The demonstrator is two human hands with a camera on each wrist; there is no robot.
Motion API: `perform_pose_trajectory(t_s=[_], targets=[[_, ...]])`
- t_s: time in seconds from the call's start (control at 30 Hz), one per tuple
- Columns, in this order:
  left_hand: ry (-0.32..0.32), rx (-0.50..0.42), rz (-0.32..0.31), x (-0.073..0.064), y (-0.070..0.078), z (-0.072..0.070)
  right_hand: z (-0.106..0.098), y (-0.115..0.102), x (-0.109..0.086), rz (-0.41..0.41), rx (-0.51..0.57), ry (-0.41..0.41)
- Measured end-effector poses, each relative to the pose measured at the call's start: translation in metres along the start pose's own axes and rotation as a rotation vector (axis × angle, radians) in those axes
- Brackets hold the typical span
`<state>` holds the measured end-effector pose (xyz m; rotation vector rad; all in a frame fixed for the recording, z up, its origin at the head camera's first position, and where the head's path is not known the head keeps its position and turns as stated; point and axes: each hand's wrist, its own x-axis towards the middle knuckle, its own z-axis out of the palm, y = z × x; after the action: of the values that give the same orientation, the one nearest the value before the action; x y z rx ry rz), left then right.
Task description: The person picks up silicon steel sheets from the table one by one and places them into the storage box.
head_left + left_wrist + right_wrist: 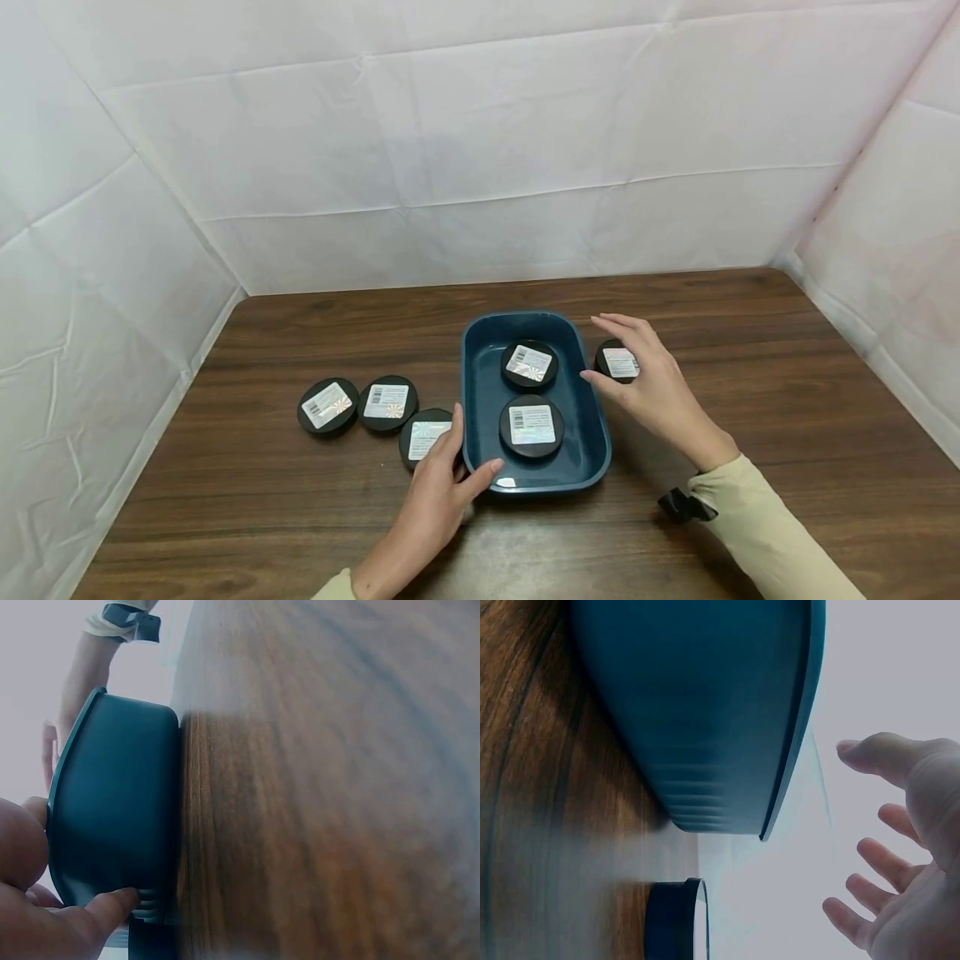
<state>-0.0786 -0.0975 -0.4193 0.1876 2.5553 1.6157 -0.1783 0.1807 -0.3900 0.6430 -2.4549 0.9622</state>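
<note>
A blue rectangular tray [592, 467] sits on the table with two flat round black containers inside, one [529, 365] behind the other [531, 426]; both bear white labels. My left hand [431, 500] holds the tray's near left corner, its thumb over the rim and its other fingers along the outer wall [120, 802]. Past the tray's right side, my right hand [656, 387] hovers with fingers spread and nothing in them. Partly behind that hand lies another black round container [619, 363], also visible low in the right wrist view [676, 919].
Left of the tray, several more labelled black containers lie on the brown wooden table [247, 500]: one [327, 407] farthest left, one [387, 403] beside it, and one [424, 437] partly covered by my left hand. White sheeting [495, 125] encloses the back and sides.
</note>
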Motion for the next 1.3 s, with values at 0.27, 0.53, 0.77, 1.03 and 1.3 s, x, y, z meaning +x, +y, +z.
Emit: perform_pose_trajectory(t_s=[0.27,0.53,0.77,1.03,1.3], targets=[[0.001,0.01,-0.002,-0.001,0.0,0.001,0.001,0.01,-0.001,0.023,0.014,-0.001],[0.0,-0.009,0.01,0.0,0.001,0.001,0.004,0.022,-0.002,0.037,-0.002,-0.016],[-0.002,0.001,0.007,0.0,0.001,0.0,0.006,0.028,-0.003,0.049,-0.006,-0.008],[-0.002,0.011,-0.002,0.001,0.001,-0.001,0.007,0.034,-0.001,0.078,-0.02,-0.03],[-0.014,0.013,-0.016,0.001,0.002,-0.001,0.007,0.043,-0.004,0.182,-0.063,-0.099]])
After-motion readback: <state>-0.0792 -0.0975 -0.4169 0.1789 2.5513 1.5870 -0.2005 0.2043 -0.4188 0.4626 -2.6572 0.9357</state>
